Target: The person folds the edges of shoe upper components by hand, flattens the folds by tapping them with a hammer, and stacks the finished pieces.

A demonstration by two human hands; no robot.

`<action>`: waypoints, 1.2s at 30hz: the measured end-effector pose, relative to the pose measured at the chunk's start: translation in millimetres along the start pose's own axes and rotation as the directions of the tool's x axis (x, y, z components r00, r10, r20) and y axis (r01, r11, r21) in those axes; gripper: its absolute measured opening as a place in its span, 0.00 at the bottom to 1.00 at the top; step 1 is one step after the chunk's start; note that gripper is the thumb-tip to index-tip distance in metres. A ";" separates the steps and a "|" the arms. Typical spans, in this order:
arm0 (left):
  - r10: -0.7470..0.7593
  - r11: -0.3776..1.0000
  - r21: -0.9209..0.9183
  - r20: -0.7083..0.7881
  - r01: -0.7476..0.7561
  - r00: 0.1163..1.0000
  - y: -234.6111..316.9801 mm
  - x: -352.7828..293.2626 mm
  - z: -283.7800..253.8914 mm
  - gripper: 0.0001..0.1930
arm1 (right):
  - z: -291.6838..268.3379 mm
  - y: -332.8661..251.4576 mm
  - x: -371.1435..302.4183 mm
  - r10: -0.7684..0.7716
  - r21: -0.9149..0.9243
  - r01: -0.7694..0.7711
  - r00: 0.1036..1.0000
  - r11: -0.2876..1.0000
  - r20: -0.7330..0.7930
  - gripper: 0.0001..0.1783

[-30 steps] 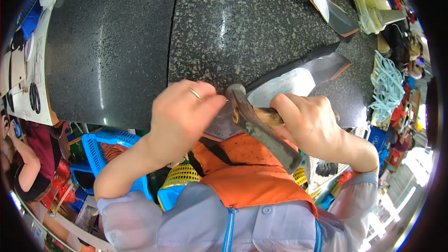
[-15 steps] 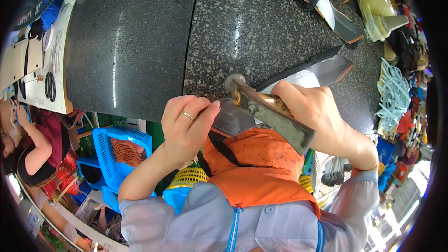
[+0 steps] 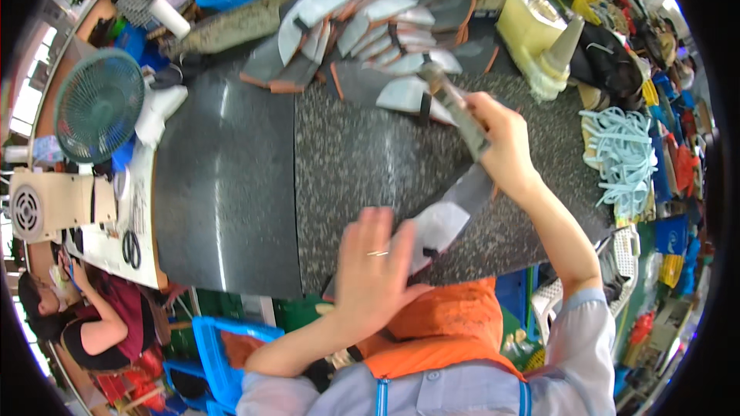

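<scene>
My right hand [image 3: 505, 146] is closed round a hammer [image 3: 462, 117], whose long metal head is raised over the stone worktop. Below it lies a flat dark shoe-upper piece [image 3: 443, 223] with a pale grey patch and a small black tab, close to the worktop's front edge. My left hand [image 3: 370, 273], a ring on one finger, is blurred by motion. Its fingers are stretched out, with nothing seen in them, beside the left end of that piece. Farther off, a similar piece [image 3: 405, 95] lies just beyond the hammer.
A heap of such pieces [image 3: 385, 27] covers the worktop's far side. A yellowish tub with a cone-shaped nozzle [image 3: 559, 54] stands far right, near pale blue straps [image 3: 620, 158]. Left are a green fan [image 3: 100, 104], black scissors [image 3: 132, 249] and a seated person [image 3: 96, 323].
The view has shifted, bringing the far heap into sight. My right hand has moved away from my body with the hammer. My left hand's curled fingers have straightened beside the near piece.
</scene>
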State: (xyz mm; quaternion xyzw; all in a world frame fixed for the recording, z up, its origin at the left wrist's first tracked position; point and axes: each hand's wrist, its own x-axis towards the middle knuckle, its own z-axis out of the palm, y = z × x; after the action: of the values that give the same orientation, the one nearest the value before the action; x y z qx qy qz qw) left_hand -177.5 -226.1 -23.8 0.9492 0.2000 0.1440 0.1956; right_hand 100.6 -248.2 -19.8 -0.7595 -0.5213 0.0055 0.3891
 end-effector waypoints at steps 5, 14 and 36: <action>0.022 0.778 -0.614 0.237 0.132 0.971 -36.8 51.7 -9.6 0.37 | -11.3 120.1 23.4 -0.137 -0.345 0.094 0.985 0.934 -0.102 0.28; 0.110 0.984 0.177 -0.634 0.005 0.766 -234.9 225.2 -38.0 0.36 | -21.7 90.5 11.0 0.141 -0.251 -0.121 0.988 0.960 0.063 0.18; -0.043 0.603 -0.638 0.573 0.479 0.818 4.5 87.6 37.8 0.09 | -65.9 -5.9 -93.8 0.136 0.335 -0.396 0.794 0.855 0.592 0.15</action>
State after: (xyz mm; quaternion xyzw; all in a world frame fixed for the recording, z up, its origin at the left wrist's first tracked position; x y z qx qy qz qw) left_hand -85.8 -203.5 -38.1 0.7383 0.2047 -0.0698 0.6389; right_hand 80.4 -360.5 -7.6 -0.6837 -0.4797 0.3972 0.3803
